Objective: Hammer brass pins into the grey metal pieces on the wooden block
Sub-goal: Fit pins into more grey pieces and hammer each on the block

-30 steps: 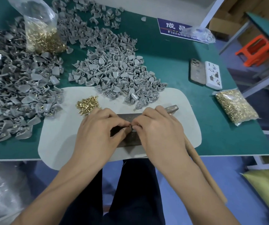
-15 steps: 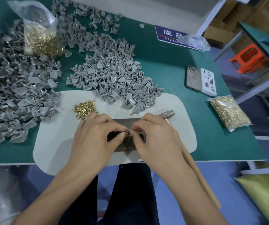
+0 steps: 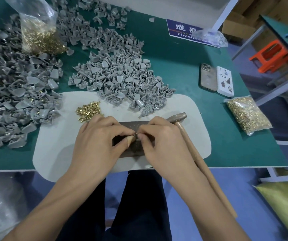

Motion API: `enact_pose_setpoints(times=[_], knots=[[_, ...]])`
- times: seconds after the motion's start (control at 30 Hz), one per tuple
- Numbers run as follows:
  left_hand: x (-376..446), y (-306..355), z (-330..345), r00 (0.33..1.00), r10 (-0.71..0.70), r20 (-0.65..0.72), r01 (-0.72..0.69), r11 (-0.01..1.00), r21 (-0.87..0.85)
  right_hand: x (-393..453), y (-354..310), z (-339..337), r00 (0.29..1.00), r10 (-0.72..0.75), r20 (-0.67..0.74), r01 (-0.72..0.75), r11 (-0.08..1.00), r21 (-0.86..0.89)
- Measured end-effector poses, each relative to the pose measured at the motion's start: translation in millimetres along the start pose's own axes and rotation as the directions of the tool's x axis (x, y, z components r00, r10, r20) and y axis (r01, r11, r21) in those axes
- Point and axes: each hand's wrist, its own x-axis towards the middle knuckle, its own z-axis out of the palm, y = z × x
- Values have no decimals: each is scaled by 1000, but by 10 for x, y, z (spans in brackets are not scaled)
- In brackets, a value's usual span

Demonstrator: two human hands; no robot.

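Hands meet over the wooden block [image 3: 134, 148]: left hand [image 3: 98, 141] and right hand [image 3: 164, 141] both pinch one small grey piece [image 3: 136, 136] on it. One hammer [image 3: 179, 119] lies right of the block, one loose pile of brass pins [image 3: 88, 112] behind-left, two phones [image 3: 216, 79] far right.

counter [image 3: 174, 54] was teal-green | mat [image 3: 52, 153] pale grey-white | metal pieces [image 3: 118, 80] matte grey | loose pins [image 3: 89, 111] shiny brass-gold | block [image 3: 132, 150] dark brown, speckled | hammer handle [image 3: 200, 159] tan wood | sign [image 3: 179, 30] blue with white lettering | stool [image 3: 270, 56] orange | floor [image 3: 235, 197] blue
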Motion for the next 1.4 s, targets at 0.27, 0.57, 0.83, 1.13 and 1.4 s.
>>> enact_pose_setpoints(times=[0.27, 0.57, 0.83, 1.13, 1.4], knots=[[-10, 18, -2, 1000, -2, 0, 2, 1000, 11, -55, 141, 71, 990, -38, -132, 52, 993, 107], [-16, 14, 6, 1000, 19, 4, -19, 999, 29, -440, 902, -22, 827, 512, -234, -559, 796, -233], [-10, -10, 17, 999, 34, -13, -34, 998, 43, -602, 527, -356, 945, 272, -180, -234, 950, 207], [22, -25, 3, 996, 83, -20, -81, 994, 68, -683, 191, -270, 987, 137, -84, -139, 990, -25], [46, -28, -18, 997, 70, -7, -70, 995, 66, -785, 215, -195, 980, 152, -127, -152, 988, 14]])
